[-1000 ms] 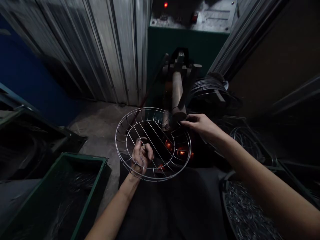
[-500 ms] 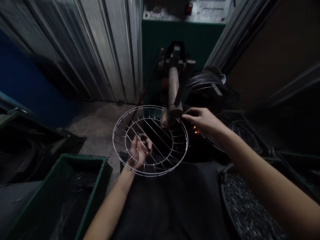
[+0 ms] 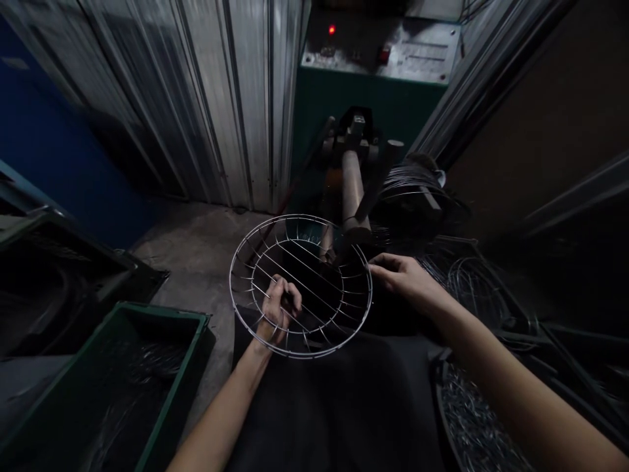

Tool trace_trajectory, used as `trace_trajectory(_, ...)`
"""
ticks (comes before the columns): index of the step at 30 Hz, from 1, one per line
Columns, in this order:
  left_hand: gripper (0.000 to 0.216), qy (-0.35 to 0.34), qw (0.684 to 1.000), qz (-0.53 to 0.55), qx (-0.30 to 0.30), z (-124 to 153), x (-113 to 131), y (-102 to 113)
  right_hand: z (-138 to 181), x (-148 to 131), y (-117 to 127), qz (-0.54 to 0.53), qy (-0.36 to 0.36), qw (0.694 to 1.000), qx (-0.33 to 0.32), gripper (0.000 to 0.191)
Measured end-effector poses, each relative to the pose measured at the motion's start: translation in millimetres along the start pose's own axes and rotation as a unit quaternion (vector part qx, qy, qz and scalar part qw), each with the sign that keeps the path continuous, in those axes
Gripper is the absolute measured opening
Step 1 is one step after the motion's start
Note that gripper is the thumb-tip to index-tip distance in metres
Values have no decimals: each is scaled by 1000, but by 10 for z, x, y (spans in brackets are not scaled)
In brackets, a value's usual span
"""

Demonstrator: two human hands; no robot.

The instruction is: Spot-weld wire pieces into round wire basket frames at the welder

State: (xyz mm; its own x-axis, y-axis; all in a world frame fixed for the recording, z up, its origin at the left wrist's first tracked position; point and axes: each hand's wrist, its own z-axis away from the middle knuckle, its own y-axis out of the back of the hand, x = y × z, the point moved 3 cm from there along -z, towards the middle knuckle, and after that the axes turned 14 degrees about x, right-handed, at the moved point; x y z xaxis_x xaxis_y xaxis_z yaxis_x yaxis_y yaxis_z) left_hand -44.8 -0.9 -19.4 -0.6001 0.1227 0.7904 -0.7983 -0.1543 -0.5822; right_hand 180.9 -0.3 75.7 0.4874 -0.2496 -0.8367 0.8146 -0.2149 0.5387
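Observation:
A round, shallow wire basket (image 3: 299, 283) has a double-wire rim, short ribs and several straight wires across its base. It hangs over my lap, close under the spot welder's arms (image 3: 352, 187). My left hand (image 3: 282, 303) shows among the base wires with its fingers curled round them. At the right side of the rim, the thumb and forefinger of my right hand (image 3: 405, 276) pinch the basket's edge. Whether a small wire piece is also between those fingertips, I cannot tell. The lower electrode (image 3: 327, 246) stands just behind the basket's far rim.
A green crate (image 3: 171, 406) with loose wire sits on the left. At the lower right is a tub of short wire pieces (image 3: 484, 426). Coiled wire (image 3: 410, 180) hangs beside the machine. Above is a control panel (image 3: 407, 52) with a lit red lamp (image 3: 332, 29).
The sparks beside the basket have gone, and the red lamp now shows lit. My right hand and the rim sit a little lower, further from the electrodes. The view has tilted up slightly.

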Motion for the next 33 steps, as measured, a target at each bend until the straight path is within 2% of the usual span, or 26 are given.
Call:
trace_trajectory(8,35,-30,999,9,16,13,-18,-48,-145,54,-39,-21,-12,999,-21,49)
trace_trajectory(12,36,-21,999,35,-7,5,-38,5,-117,90,7,-34,-21,999,6,49)
trace_trajectory(15,40,25,995,83,-54,-58,-54,146,2,158,87,-30,-12,998,47,46)
trace_trajectory(17,50,62,988,120,-70,-113,-59,268,110,208,126,-23,-5,998,65,44)
trace_trajectory(20,62,106,978,158,-80,-169,-85,406,230,230,140,-25,3,997,68,42)
trace_trajectory(22,63,131,972,172,-89,-186,-127,434,251,190,138,-24,11,997,70,41)
trace_trajectory(26,51,136,975,155,-78,-268,-178,331,186,43,117,8,29,997,65,41)
trace_trajectory(30,42,90,985,102,-109,-383,-61,63,76,-38,63,41,33,998,46,40)
trace_trajectory(33,36,55,991,65,-104,-375,35,-71,-5,-41,27,62,33,997,26,36)
